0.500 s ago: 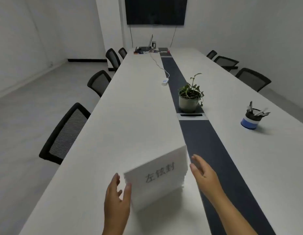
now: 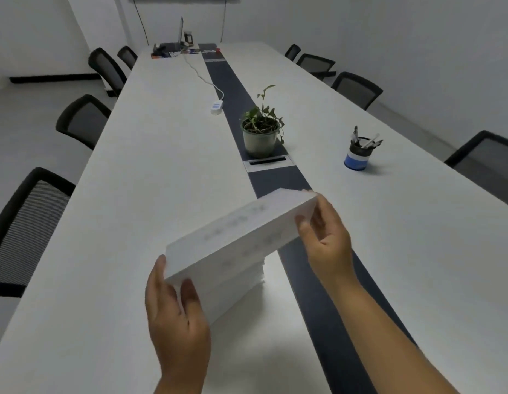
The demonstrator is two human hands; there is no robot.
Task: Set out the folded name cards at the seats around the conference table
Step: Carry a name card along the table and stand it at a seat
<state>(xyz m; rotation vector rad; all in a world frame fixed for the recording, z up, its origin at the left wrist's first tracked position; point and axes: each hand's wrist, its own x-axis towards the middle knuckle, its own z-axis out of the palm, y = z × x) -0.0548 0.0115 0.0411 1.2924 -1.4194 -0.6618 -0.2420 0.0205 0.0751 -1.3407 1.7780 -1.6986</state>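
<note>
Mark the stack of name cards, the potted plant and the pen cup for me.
Stack of name cards [image 2: 241, 231], head view: on the top card's white face.
Potted plant [image 2: 259, 142], head view: on the pot's front wall.
Pen cup [image 2: 356, 160], head view: on its blue band.

Nothing here reads clearly. The top card I'm holding between my left hand and right hand carries faint grey handwriting across its face, but it's blurred and I can't make out a single character. The pen cup shows a blue band with no legible lettering.
</note>
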